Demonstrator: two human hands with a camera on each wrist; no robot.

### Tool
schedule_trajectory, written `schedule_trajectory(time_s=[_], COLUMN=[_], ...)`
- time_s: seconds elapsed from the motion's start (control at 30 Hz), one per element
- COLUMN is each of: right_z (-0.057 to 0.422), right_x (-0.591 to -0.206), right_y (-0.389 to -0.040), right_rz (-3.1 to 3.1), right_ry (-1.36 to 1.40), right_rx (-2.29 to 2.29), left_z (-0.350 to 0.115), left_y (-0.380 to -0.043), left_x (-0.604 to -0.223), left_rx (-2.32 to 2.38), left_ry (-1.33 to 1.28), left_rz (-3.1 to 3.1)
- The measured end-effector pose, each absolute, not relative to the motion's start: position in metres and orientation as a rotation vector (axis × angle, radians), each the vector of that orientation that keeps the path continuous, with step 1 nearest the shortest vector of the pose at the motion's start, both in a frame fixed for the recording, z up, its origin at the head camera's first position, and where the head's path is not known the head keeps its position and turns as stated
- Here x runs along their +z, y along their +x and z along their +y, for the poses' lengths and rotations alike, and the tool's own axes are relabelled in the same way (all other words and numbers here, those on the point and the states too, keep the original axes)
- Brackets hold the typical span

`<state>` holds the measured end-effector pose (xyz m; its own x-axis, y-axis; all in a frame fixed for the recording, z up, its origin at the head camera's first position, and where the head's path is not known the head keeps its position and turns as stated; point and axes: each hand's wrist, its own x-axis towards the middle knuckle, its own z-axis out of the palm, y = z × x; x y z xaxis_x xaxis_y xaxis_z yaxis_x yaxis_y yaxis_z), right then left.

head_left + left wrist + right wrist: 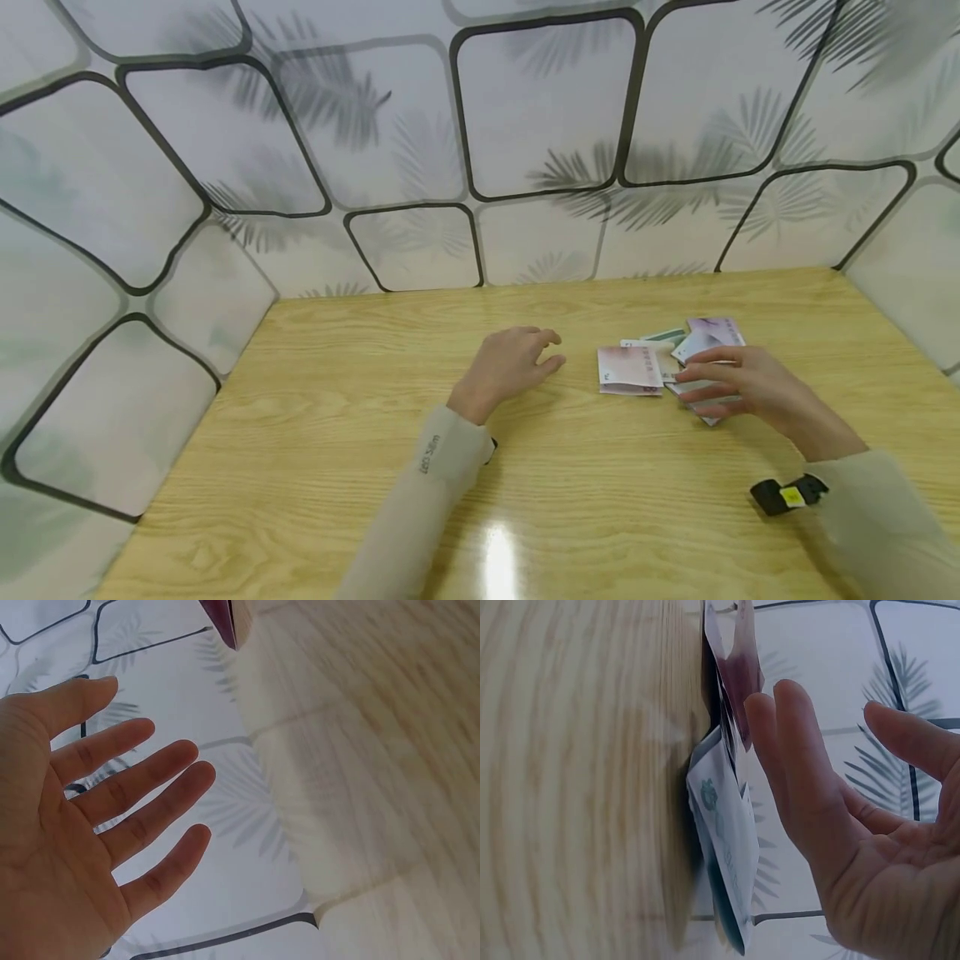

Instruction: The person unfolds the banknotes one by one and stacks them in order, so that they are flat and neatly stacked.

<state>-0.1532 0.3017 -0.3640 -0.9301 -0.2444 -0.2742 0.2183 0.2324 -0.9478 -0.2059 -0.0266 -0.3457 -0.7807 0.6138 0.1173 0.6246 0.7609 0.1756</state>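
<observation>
So, a folded pink banknote [628, 367] is lying on the wooden table [300, 442], and other notes [666, 357] are lying spread on its right: a purple note [717, 330] is sitting beyond it to the right, a green note [669, 336] is peeking out just behind it. The right hand [753, 390] is hovering right of the pink banknote, over those other notes, fingers loosely stretched and gripping nothing; whether a fingertip is touching paper, I cannot tell. Left of the pink banknote, the left hand [504, 368] is hanging near but apart, fingers relaxed and spread, empty too. And the patterned wall [543, 117] is rising behind that banknote.
</observation>
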Motion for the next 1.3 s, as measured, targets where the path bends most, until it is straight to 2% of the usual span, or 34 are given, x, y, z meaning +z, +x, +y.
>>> schedule_trajectory(time_s=[0.67,1.3], right_z=[0.292,0.284], right_x=[-0.366,-0.371], right_y=[-0.152,-0.151], right_rz=[2.074,2.021], right_ry=[-0.039,-0.019], right_rx=[-1.789,-1.801], left_z=[0.014,0.036], left_y=[-0.213,-0.211], left_x=[-0.347,-0.357], left_rx=[-0.163,-0.105], left_ry=[-1.192,-1.212], left_rz=[-2.906,-2.963])
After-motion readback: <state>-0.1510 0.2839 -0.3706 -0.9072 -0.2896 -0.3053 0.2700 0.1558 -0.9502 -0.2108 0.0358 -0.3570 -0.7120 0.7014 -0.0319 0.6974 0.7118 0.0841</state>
